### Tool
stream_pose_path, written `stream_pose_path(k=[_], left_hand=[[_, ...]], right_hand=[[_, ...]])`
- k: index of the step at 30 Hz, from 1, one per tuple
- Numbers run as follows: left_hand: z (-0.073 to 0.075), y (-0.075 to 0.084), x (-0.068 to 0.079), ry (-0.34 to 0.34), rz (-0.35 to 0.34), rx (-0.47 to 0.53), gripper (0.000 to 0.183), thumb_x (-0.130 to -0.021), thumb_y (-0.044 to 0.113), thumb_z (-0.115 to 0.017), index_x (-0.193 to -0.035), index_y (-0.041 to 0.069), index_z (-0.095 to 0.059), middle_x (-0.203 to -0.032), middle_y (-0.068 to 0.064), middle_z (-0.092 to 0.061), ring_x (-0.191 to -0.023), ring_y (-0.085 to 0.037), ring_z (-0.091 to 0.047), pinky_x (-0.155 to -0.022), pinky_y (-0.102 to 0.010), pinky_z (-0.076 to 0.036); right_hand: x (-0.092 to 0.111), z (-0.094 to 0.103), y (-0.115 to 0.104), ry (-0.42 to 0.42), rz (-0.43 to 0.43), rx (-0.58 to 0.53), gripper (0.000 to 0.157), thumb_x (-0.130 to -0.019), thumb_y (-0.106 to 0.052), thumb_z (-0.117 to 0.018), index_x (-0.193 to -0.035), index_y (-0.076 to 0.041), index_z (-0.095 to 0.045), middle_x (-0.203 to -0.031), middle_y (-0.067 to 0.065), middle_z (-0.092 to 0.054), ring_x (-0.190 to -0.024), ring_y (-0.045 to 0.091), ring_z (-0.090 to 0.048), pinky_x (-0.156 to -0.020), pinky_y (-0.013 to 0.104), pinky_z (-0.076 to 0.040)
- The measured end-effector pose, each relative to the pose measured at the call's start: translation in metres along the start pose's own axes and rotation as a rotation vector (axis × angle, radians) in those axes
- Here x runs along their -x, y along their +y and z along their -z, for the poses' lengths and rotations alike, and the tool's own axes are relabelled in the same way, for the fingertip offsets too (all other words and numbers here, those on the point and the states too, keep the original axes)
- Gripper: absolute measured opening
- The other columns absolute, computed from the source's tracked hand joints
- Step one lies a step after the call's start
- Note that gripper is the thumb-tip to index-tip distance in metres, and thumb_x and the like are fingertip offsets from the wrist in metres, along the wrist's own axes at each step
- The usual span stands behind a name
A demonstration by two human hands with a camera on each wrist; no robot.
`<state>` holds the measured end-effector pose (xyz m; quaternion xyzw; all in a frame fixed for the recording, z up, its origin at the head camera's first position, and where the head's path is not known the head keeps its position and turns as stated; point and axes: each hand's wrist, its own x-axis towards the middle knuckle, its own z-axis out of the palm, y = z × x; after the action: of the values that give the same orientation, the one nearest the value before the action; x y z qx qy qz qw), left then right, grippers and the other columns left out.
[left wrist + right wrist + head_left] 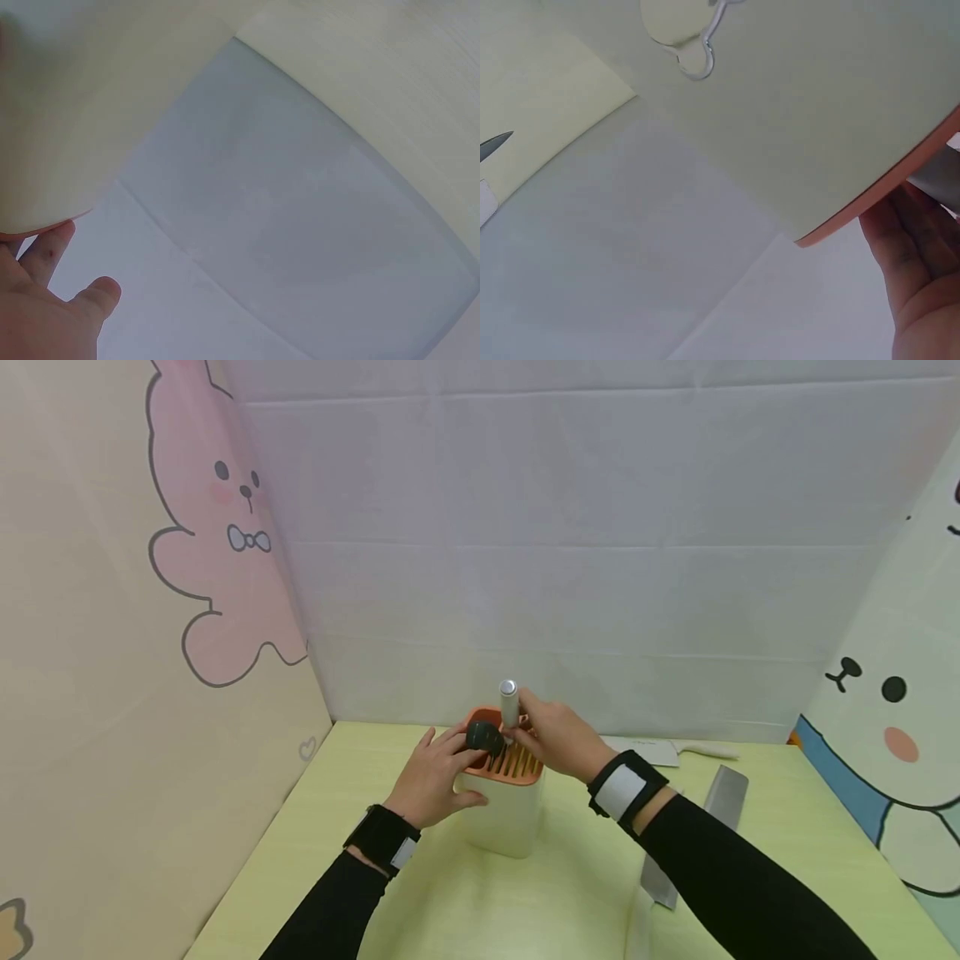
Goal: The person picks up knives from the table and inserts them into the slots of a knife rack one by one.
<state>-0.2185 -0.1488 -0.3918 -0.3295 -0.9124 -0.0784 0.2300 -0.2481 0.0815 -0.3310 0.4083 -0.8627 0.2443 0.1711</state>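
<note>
Closest to the person, two black sleeves (735, 885) reach in over the pale yellow table (585, 893), each ending in a black wristband (628, 787). The right sleeve crosses a long knife (726, 797) and covers the middle of it; its pale handle points back toward the person, its blade away to the right.

Farther in, the block (501, 818) stands upright on the table, white with an orange slotted top (517, 779). The left hand (435, 781) is spread wide, fingertips at its left rim, thumb apart from them. A dark handle (483, 737) sticks up from the top by those fingers, crowding just left of where the right hand (558, 739) works.

That right hand pinches a white handle (509, 703) upright over the slots, silver end up; I can't tell how deep its lower end sits, with fingers in front.

Behind and right of the block, a cleaver (656, 752) lies flat near the back edge. Beyond hangs a whitish cloth (555, 593), between a pink bear (210, 552) and a white bear (892, 785).
</note>
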Motion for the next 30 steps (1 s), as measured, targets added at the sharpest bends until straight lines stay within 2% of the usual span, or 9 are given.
stream_pose_path(k=[7,12,15,19,23,30], left_hand=[[0.001,0.0,0.0,0.008,-0.003,0.0,0.068,-0.066,0.058,-0.071,-0.123,0.021,-0.062,-0.132,0.001,-0.053,-0.132,-0.022,-0.034,-0.103,-0.062,-0.028],[0.001,0.001,0.0,0.008,0.001,0.009,0.068,-0.065,0.056,-0.073,-0.122,0.021,-0.062,-0.128,0.001,-0.055,-0.131,-0.022,-0.035,-0.103,-0.062,-0.029],[0.001,0.002,0.0,0.013,0.001,0.017,0.068,-0.064,0.056,-0.074,-0.121,0.02,-0.062,-0.125,0.002,-0.057,-0.13,-0.022,-0.036,-0.103,-0.062,-0.029],[0.002,0.003,-0.002,0.013,0.003,0.026,0.068,-0.064,0.054,-0.074,-0.122,0.019,-0.062,-0.123,0.001,-0.057,-0.13,-0.023,-0.036,-0.103,-0.063,-0.028],[0.001,0.003,-0.002,0.011,0.013,0.029,0.069,-0.064,0.055,-0.075,-0.122,0.02,-0.062,-0.123,0.002,-0.057,-0.131,-0.022,-0.035,-0.104,-0.062,-0.027],[0.001,0.0,0.0,0.008,0.01,0.015,0.07,-0.064,0.057,-0.073,-0.123,0.019,-0.061,-0.122,0.002,-0.058,-0.131,-0.021,-0.036,-0.104,-0.06,-0.029]], right_hand=[[0.001,-0.004,0.001,0.017,-0.015,-0.033,0.03,-0.091,-0.023,-0.058,-0.114,-0.01,-0.045,-0.096,0.008,-0.067,-0.081,0.015,-0.066,-0.062,0.025,-0.057],[0.005,-0.002,0.003,-0.034,-0.062,-0.08,0.042,-0.092,-0.017,-0.055,-0.131,-0.013,-0.038,-0.104,0.007,-0.067,-0.084,0.012,-0.064,-0.064,0.024,-0.055],[0.009,0.004,0.005,-0.051,-0.096,-0.098,0.05,-0.093,-0.009,-0.049,-0.14,-0.014,-0.032,-0.112,0.01,-0.065,-0.07,0.012,-0.061,-0.058,0.026,-0.051],[0.019,0.017,0.011,-0.014,-0.131,-0.109,0.054,-0.094,-0.004,-0.043,-0.145,-0.011,-0.027,-0.118,0.014,-0.062,-0.076,0.016,-0.063,-0.05,0.029,-0.045],[0.037,0.031,0.023,0.051,-0.153,-0.135,0.055,-0.095,-0.005,-0.041,-0.146,-0.012,-0.025,-0.118,0.012,-0.062,-0.099,0.02,-0.062,-0.05,0.03,-0.045],[0.094,0.054,0.043,0.128,-0.247,-0.171,0.053,-0.095,-0.005,-0.041,-0.145,-0.016,-0.026,-0.117,0.01,-0.062,-0.102,0.021,-0.061,-0.056,0.032,-0.043]])
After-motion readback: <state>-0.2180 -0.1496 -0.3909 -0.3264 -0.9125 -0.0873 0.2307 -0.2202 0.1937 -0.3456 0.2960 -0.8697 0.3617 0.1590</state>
